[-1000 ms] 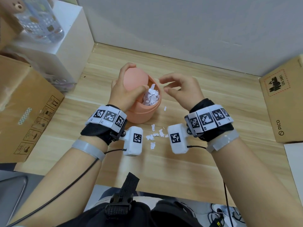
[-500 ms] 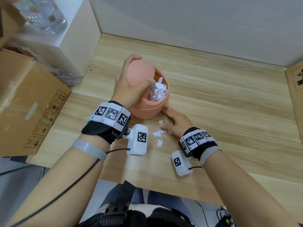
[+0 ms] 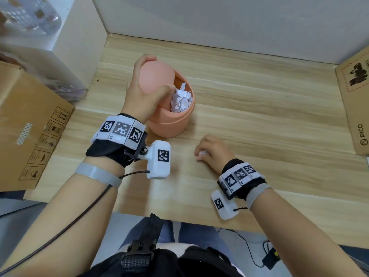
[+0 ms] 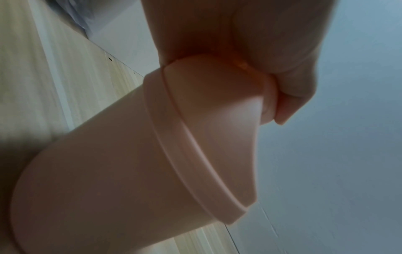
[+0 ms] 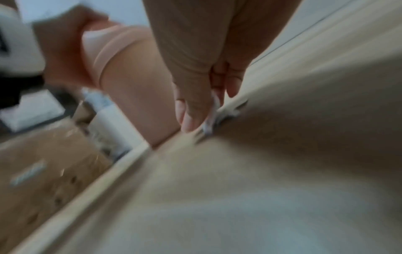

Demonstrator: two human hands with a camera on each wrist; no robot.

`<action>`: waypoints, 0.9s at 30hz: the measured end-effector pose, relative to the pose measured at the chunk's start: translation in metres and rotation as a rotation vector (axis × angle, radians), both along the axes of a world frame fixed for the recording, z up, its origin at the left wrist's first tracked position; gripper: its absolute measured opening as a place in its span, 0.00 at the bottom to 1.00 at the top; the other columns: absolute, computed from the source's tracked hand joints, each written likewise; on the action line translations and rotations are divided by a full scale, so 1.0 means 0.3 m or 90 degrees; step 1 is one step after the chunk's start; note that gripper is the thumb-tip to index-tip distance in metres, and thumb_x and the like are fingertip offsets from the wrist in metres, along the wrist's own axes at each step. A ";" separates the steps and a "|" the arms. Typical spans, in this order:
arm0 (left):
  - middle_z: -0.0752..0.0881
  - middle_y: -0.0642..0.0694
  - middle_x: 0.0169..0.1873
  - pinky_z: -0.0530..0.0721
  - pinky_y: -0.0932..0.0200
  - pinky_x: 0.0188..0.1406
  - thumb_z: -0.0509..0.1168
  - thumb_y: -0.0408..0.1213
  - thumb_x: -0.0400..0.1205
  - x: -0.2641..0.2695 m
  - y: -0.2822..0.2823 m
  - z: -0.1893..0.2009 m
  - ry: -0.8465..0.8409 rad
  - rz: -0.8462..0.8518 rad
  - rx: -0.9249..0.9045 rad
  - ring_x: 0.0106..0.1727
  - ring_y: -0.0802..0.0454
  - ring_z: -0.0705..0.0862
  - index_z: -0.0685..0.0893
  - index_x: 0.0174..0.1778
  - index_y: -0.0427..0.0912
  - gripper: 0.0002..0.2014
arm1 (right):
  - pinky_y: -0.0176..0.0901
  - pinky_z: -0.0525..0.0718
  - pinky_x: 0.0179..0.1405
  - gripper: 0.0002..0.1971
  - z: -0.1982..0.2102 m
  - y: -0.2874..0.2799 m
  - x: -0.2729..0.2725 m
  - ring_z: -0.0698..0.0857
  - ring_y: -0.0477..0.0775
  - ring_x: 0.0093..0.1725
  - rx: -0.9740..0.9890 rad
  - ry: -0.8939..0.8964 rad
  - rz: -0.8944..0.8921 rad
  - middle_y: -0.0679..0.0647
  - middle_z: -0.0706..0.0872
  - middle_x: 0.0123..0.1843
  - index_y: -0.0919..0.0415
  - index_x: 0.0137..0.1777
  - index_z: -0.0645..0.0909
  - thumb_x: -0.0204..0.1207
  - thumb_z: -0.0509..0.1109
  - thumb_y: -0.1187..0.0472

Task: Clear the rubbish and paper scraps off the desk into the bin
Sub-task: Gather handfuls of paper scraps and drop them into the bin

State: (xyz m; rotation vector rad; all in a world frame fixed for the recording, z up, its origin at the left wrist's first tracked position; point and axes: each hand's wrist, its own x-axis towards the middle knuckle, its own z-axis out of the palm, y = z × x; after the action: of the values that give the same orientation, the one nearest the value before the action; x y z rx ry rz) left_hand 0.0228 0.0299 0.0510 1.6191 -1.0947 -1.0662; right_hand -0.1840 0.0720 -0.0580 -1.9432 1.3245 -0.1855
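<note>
A small salmon-pink bin (image 3: 171, 124) stands on the wooden desk (image 3: 259, 100), stuffed with white paper scraps (image 3: 180, 100). My left hand (image 3: 145, 90) grips its swing lid (image 3: 154, 77), thumb at the opening, holding it tilted open; the left wrist view shows the lid (image 4: 217, 106) under my fingers. My right hand (image 3: 207, 151) rests low on the desk to the right of the bin's base, fingers curled over a little bunch of white paper scraps (image 3: 202, 153). In the blurred right wrist view the scraps (image 5: 214, 118) sit under my fingertips beside the bin (image 5: 135, 96).
A large cardboard box (image 3: 30, 132) stands at the left edge, a white box (image 3: 79, 37) behind it. Another cardboard box (image 3: 355, 104) lies at the right. The desk's front edge (image 3: 179, 218) runs just above my lap.
My right hand came down from above the bin to the desk, then slid right, gathering the loose scraps under its fingers. My left hand has kept holding the lid open.
</note>
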 end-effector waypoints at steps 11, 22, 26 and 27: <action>0.73 0.47 0.67 0.81 0.57 0.55 0.69 0.52 0.58 0.004 -0.003 -0.009 0.006 -0.002 0.001 0.63 0.46 0.78 0.69 0.52 0.77 0.28 | 0.38 0.74 0.56 0.34 0.003 0.033 -0.042 0.72 0.48 0.51 0.093 0.009 -0.136 0.50 0.67 0.56 0.58 0.62 0.78 0.53 0.84 0.67; 0.74 0.49 0.67 0.82 0.53 0.57 0.70 0.50 0.59 0.009 -0.005 -0.015 0.002 0.001 0.008 0.64 0.46 0.78 0.69 0.52 0.78 0.28 | 0.24 0.70 0.38 0.02 -0.024 0.015 -0.007 0.77 0.51 0.42 0.054 0.011 -0.070 0.57 0.78 0.43 0.72 0.39 0.84 0.66 0.72 0.73; 0.73 0.46 0.68 0.82 0.54 0.55 0.70 0.51 0.58 0.006 -0.002 -0.009 0.004 -0.003 0.011 0.63 0.45 0.78 0.69 0.53 0.78 0.29 | 0.44 0.76 0.51 0.03 -0.033 0.013 -0.003 0.82 0.61 0.50 0.024 0.079 -0.004 0.65 0.85 0.47 0.71 0.40 0.84 0.69 0.69 0.73; 0.73 0.45 0.68 0.82 0.54 0.54 0.70 0.51 0.58 0.005 -0.002 -0.007 0.006 -0.003 0.013 0.63 0.44 0.78 0.69 0.52 0.78 0.29 | 0.47 0.76 0.52 0.03 -0.034 0.016 -0.002 0.82 0.63 0.50 0.016 0.090 0.009 0.65 0.85 0.47 0.71 0.40 0.84 0.70 0.68 0.73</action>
State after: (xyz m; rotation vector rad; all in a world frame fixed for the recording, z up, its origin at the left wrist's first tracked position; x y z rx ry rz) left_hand 0.0244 0.0294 0.0490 1.6263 -1.0845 -1.0908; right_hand -0.1845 0.0767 -0.0683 -1.9743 1.3961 -0.0235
